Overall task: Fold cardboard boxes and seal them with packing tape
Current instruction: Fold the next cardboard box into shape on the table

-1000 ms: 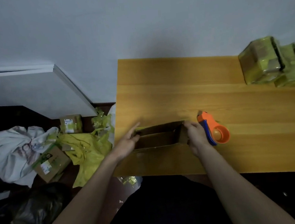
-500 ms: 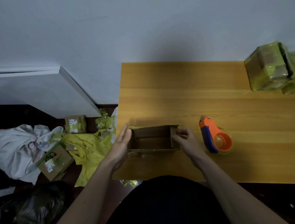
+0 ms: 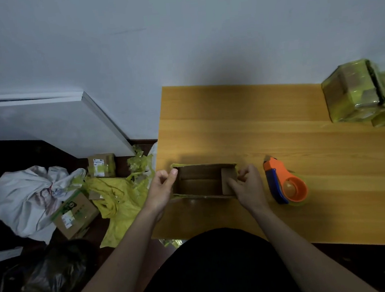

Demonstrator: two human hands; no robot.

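One small open brown cardboard box at wooden table near edge, flaps unfolded, untaped. Left hand pinches left wall, right hand grips right flap. Orange-blue tape dispenser idle beside. Yellow-taped boxes far right, seemingly finished.

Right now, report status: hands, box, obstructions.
Left hand grips box left end. Right hand pinches right flap. Box open, unsealed. Tape dispenser beside it, untouched.

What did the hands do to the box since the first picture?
The left hand went from lying flat against the open cardboard box to curling its fingers at the left end. The right hand keeps pinching the right end flap, now folded inward. The tape dispenser stayed beside it on the table.
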